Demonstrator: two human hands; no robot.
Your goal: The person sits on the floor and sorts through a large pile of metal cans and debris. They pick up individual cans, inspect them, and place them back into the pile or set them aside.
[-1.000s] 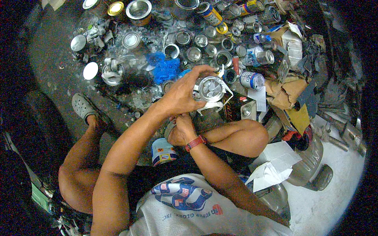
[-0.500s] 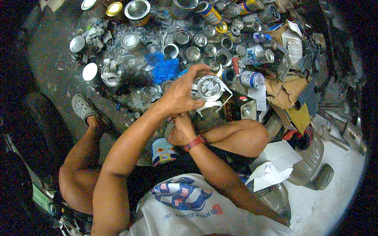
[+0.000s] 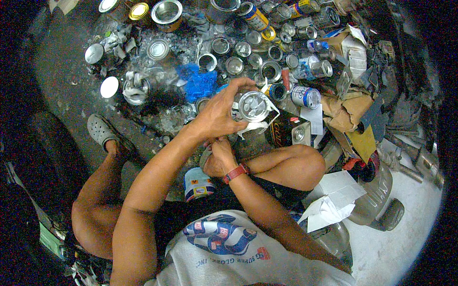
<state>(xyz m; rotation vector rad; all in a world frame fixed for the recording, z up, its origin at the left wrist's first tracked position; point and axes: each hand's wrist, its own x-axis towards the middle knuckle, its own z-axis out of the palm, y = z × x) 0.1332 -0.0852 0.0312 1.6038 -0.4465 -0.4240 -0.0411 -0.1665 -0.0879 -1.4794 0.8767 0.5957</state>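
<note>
Round metal can (image 3: 253, 106): above the floor (image 3: 67, 81), well right of its visible left edge, gripped by my left hand (image 3: 220, 113), torn white strips (image 3: 257, 127) around its side. Since a second ago: slight leftward shift; more black rectangular tin (image 3: 281, 129) shows beyond. Hold unaltered; I judge work at the same stage. Right hand (image 3: 222, 152) low, partly hidden; cannot tell whether closed.

A round silver can (image 3: 254, 107) sits in the left hand (image 3: 220, 113), its shiny rim facing up. Ragged white strips (image 3: 256, 126) hang around its side.
</note>
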